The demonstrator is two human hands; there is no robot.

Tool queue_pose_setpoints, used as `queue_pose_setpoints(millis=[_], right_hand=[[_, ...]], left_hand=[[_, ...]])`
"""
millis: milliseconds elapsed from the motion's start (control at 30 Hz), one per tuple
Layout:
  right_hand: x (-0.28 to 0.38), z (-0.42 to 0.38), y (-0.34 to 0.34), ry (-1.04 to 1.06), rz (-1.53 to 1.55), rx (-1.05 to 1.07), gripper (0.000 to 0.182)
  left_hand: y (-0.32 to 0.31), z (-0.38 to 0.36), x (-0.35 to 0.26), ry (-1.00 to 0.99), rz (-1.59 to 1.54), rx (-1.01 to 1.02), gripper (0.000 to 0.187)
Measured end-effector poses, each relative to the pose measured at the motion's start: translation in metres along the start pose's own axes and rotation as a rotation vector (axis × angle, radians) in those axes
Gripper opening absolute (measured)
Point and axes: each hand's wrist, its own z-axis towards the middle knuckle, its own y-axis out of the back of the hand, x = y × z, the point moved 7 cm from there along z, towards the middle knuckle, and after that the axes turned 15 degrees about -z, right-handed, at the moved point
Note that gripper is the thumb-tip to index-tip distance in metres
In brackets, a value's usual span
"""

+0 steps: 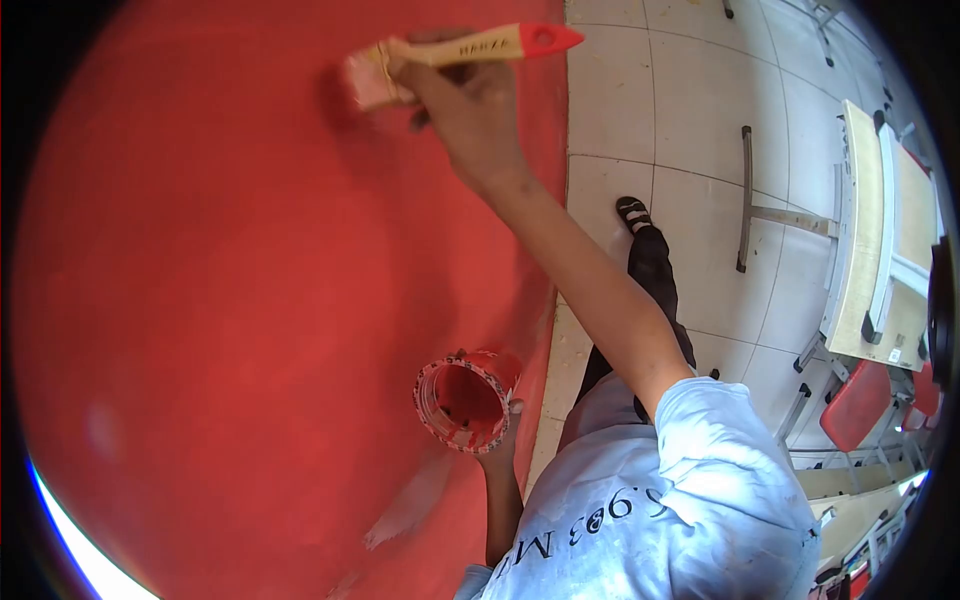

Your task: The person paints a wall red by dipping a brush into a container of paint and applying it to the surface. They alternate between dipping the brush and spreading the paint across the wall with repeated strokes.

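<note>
My right hand (478, 120) is closed around a flat paintbrush (490, 45) with a wooden, red-tipped handle. Its pale, pinkish bristles point left, right at the red wall (250, 220). Lower down, my left hand (502, 452) grips a paint bucket (508, 372) from behind and the side; most of its fingers are hidden by the bucket. Red paint coats the inside, and drips and smears mark the rim. The bucket's mouth faces up toward me, close beside the wall.
Pale tiled floor (700, 120) runs along the wall's base. To the right stand desks with light wooden tops (855, 240) and metal legs, plus a red chair seat (857, 405). A paler streaky patch (410, 505) shows on the lower wall. My shoe (632, 213) is near the wall.
</note>
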Motion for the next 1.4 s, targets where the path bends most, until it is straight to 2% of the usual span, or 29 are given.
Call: queue_pose_setpoints(millis=[67,133,200,267,367,433,533,633,700,800,867,933,1033,1100,1167,1233,1300,1400], right_hand=[[0.015,-0.004,-0.008,-0.063,0.200,0.004,0.022],[-0.043,-0.006,0.009,-0.050,-0.012,0.024,0.023],[-0.123,0.002,0.063,-0.163,-0.194,-0.126,0.022],[-0.170,0.003,0.109,-0.261,-0.452,-0.257,0.022],[-0.117,0.011,0.070,0.117,-0.382,-0.204,0.019],[-0.053,0.010,0.017,0.083,-0.189,-0.033,0.023],[0.017,0.004,-0.008,-0.078,0.225,0.016,0.023],[-0.065,0.008,0.021,-0.184,0.052,-0.038,0.020],[-0.119,-0.003,0.070,-0.252,-0.127,-0.182,0.019],[-0.148,-0.007,0.108,-0.162,-0.609,-0.218,0.016],[-0.106,-0.012,0.059,-0.007,-0.217,-0.115,0.014],[-0.041,-0.012,0.021,0.073,-0.157,-0.069,0.019],[0.020,-0.033,0.002,-0.110,0.129,0.009,0.021],[-0.039,-0.037,0.028,-0.247,0.092,-0.074,0.023],[-0.116,-0.051,0.069,-0.430,-0.081,-0.106,0.021],[-0.159,-0.055,0.118,-0.327,-0.400,-0.193,0.022],[-0.131,-0.050,0.104,-0.237,-0.361,-0.139,0.022],[-0.072,-0.055,0.042,-0.084,-0.174,-0.048,0.022]], left_hand=[[0.005,-0.002,0.000,-0.009,-0.004,0.004,0.087],[0.008,-0.004,0.001,-0.015,-0.011,0.005,0.087],[0.003,0.007,0.007,-0.015,-0.021,0.024,0.087],[0.002,0.011,0.008,-0.023,-0.029,0.034,0.087],[0.001,0.012,0.010,-0.030,-0.032,0.044,0.087],[0.003,0.011,0.009,-0.034,-0.028,0.049,0.087],[0.005,0.010,0.011,-0.034,-0.018,0.056,0.087],[0.007,0.010,0.010,-0.033,-0.013,0.061,0.087],[0.006,0.012,0.011,-0.035,-0.021,0.060,0.087],[0.007,0.012,0.011,-0.035,-0.024,0.057,0.087],[0.007,0.012,0.012,-0.025,-0.023,0.055,0.087],[0.003,0.015,0.013,-0.020,-0.015,0.062,0.087],[-0.001,0.016,0.013,-0.014,-0.013,0.059,0.087],[-0.002,0.016,0.013,-0.011,-0.013,0.054,0.087],[-0.003,0.016,0.012,-0.015,-0.012,0.050,0.087],[-0.003,0.016,0.013,-0.018,-0.017,0.049,0.087],[-0.004,0.017,0.014,-0.017,-0.014,0.049,0.087],[-0.001,0.015,0.013,-0.010,-0.011,0.048,0.087]])
